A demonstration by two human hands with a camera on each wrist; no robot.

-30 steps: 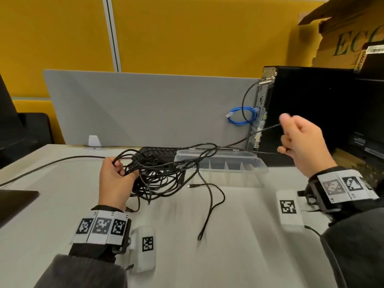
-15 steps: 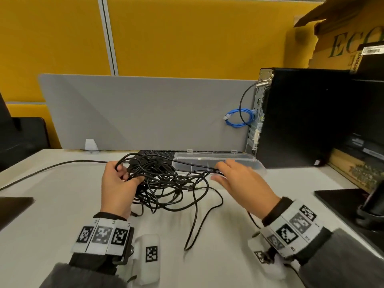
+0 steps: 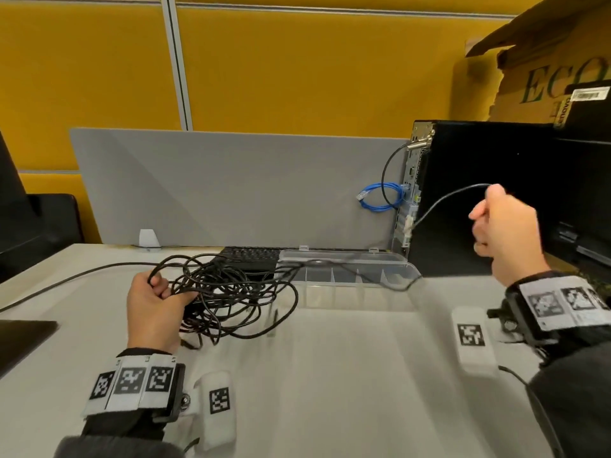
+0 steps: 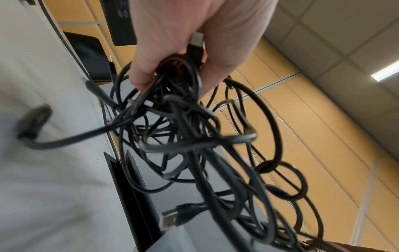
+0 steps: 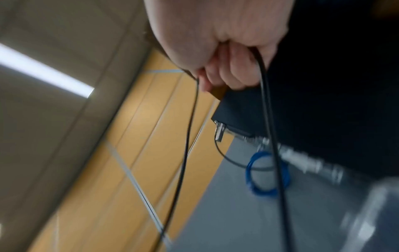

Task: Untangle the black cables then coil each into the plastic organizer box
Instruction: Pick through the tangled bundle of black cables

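Still knotted, the black cables [image 3: 228,292] lie heaped on the desk [image 3: 330,375] just left of the clear organizer box [image 3: 350,276], which sits open with its compartments apparently holding no cable. 1 strand [image 3: 443,201] has been drawn out of the heap, running across the box and up to the right hand [image 3: 506,233], raised well above the desk in front of a black computer tower [image 3: 489,200]. That hand is curled into a fist around the strand; the right wrist view shows 2 runs of cable [image 5: 270,119] dropping from its fingers [image 5: 235,73]. The left hand [image 3: 152,309] clamps the near edge of the heap, fingers hooked through several loops, and the left wrist view shows a USB plug [image 4: 195,46] pinned inside its grip.

Behind the desk stand a grey divider [image 3: 231,186] and a yellow wall [image 3: 297,61]; a blue cable [image 3: 380,198] hangs coiled by the tower, and a keyboard [image 3: 251,256] lies behind the heap.

The risk from here appears to be tightening: a hard pull on 1 strand while the left hand pins the loops could cinch the knot. The taut strand crossing the box could also drag or tip it.
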